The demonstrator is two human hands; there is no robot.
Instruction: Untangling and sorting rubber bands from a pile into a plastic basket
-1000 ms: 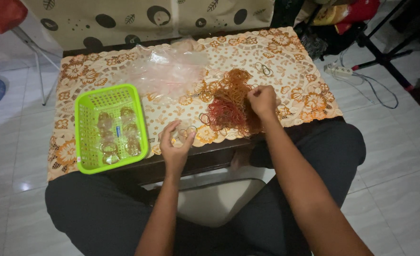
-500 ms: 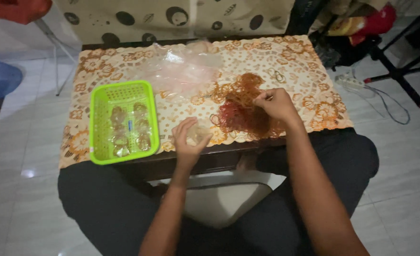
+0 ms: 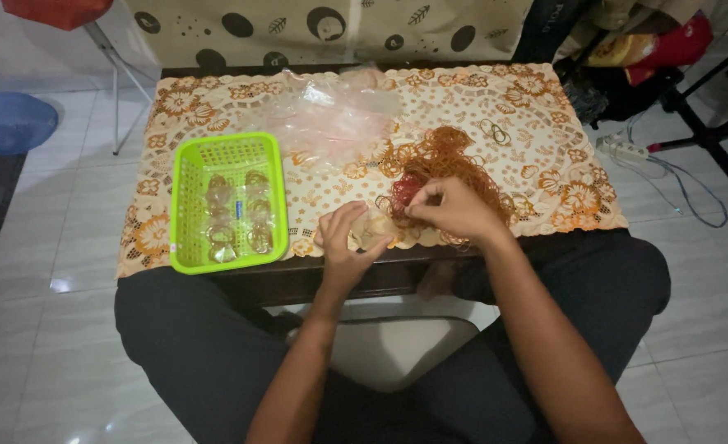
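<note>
Hands: left hand point(image 3: 343, 247) at the near edge of the surface point(image 3: 545, 148), fingers curled round a small clear packet point(image 3: 378, 226); right hand point(image 3: 454, 210) just beside it, fingertips pinched together at the packet's right end, whether on the packet or on a rubber band I cannot tell. Half a second ago the hands were apart, the right one up on the band heap; now they meet at the packet.

Rubber bands point(image 3: 442, 160): loose orange-brown heap at the surface's middle, partly under the right hand. A few darker bands point(image 3: 496, 131) lie apart to the right.

Basket point(image 3: 185, 205): lime-green plastic, rectangular, on the left part of the surface, holding several clear filled packets point(image 3: 236, 214). Position on the surface unchanged from the earlier frames.

Plastic bags point(image 3: 335, 115): crumpled clear stack behind the basket and the heap, touching the bands.

Cloth: cream with an orange flower pattern, covering the surface.

Floor items: blue bag point(image 3: 10, 122) far left, white power strip point(image 3: 623, 150) with cable to the right.
</note>
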